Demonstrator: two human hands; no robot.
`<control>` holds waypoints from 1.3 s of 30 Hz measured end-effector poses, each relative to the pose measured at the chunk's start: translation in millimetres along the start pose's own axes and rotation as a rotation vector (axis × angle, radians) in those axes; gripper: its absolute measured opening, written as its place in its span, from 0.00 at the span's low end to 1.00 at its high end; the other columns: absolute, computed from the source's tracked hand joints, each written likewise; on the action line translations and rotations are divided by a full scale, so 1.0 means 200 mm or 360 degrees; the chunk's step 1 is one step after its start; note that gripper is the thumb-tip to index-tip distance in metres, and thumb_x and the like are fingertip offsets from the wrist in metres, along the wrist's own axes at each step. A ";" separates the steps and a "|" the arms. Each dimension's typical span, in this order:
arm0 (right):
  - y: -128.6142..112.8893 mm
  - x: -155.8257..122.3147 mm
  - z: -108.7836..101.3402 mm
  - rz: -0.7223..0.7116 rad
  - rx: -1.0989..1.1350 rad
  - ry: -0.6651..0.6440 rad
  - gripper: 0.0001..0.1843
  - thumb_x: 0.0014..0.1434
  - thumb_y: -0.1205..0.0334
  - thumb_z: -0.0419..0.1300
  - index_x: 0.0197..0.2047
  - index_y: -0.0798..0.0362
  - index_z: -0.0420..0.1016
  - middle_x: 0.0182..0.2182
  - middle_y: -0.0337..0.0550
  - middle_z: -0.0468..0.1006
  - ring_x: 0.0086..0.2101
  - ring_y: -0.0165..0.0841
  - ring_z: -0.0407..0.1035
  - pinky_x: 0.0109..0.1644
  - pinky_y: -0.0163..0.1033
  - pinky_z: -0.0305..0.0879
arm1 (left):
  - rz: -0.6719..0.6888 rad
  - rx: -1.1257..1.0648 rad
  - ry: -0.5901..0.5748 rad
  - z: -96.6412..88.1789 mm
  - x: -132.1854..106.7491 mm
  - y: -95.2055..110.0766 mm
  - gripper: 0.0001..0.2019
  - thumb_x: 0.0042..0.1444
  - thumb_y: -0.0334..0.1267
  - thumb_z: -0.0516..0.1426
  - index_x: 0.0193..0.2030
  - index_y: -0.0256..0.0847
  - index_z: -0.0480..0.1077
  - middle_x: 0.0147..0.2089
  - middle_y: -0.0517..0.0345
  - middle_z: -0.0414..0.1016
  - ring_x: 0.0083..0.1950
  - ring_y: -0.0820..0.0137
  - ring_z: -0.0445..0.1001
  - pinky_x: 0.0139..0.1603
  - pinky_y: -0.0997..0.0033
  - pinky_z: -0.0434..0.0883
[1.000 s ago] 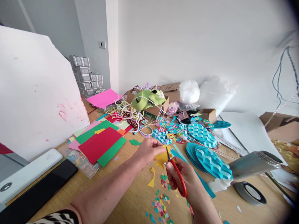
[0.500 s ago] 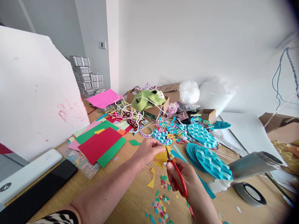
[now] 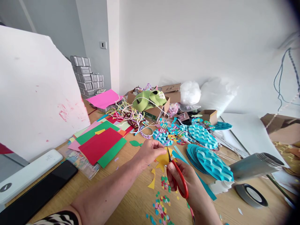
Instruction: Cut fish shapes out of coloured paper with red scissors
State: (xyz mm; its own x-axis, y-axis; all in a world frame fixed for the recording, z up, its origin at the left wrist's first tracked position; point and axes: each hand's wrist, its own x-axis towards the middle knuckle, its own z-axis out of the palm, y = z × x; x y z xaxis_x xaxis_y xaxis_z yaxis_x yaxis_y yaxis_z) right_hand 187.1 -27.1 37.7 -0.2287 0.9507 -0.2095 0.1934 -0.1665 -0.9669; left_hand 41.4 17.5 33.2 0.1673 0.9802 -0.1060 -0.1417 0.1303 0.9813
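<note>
Between thumb and fingers my left hand [image 3: 152, 153] pinches a piece of yellow paper [image 3: 161, 162] with pointed, star-like edges. My right hand [image 3: 185, 176] is wrapped round the red handles of a pair of scissors [image 3: 180, 175]. Their dark blades point away from me and meet the yellow paper's right side; how far they are parted is hard to see. Below the hands, a curved yellow paper scrap [image 3: 152, 179] lies on the wooden table [image 3: 126, 193]. Many small coloured paper dots [image 3: 161, 207] are scattered nearer to me.
Coloured paper sheets [image 3: 100, 145] are stacked to the left, near a black phone [image 3: 39, 193]. On the right are turquoise wavy ovals [image 3: 214, 164], a white bottle [image 3: 220, 186], a metal flask [image 3: 255, 165] and a round lid [image 3: 251, 195]. Craft supplies and a cardboard box [image 3: 153, 111] stand behind.
The yellow paper has turned slightly in my left hand, and the scissor blades sit a little differently against it. Both hands stay in almost the same place.
</note>
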 end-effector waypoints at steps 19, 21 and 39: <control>0.00 -0.01 0.00 0.0038 0.0007 0.0018 0.29 0.47 0.32 0.63 0.26 0.50 0.60 0.12 0.30 0.66 0.12 0.25 0.59 0.16 0.31 0.52 | -0.0012 -0.0062 -0.0014 0.00 0.00 -0.01 0.10 0.38 0.41 0.61 0.25 0.37 0.70 0.24 0.61 0.70 0.26 0.74 0.65 0.30 0.73 0.61; -0.01 -0.01 0.00 0.0043 -0.0003 0.0013 0.28 0.47 0.34 0.64 0.26 0.50 0.60 0.11 0.30 0.66 0.12 0.25 0.59 0.16 0.31 0.52 | -0.0011 -0.0050 -0.0002 0.00 0.00 0.00 0.10 0.38 0.41 0.60 0.25 0.37 0.70 0.24 0.61 0.71 0.27 0.74 0.65 0.30 0.73 0.61; 0.00 -0.01 0.00 0.0003 0.0017 0.0002 0.27 0.48 0.35 0.65 0.26 0.50 0.61 0.13 0.31 0.67 0.14 0.25 0.60 0.18 0.30 0.56 | -0.0024 0.0014 0.0043 0.00 0.00 0.01 0.08 0.40 0.39 0.60 0.25 0.37 0.70 0.23 0.63 0.69 0.26 0.76 0.64 0.27 0.76 0.59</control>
State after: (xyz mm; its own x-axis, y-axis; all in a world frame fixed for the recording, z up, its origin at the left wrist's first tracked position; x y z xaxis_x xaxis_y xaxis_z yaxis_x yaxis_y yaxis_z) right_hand 187.4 -29.1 38.4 -0.2271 0.9507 -0.2110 0.1837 -0.1710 -0.9680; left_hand 41.3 16.9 35.3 0.1429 0.9818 -0.1252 -0.1308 0.1441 0.9809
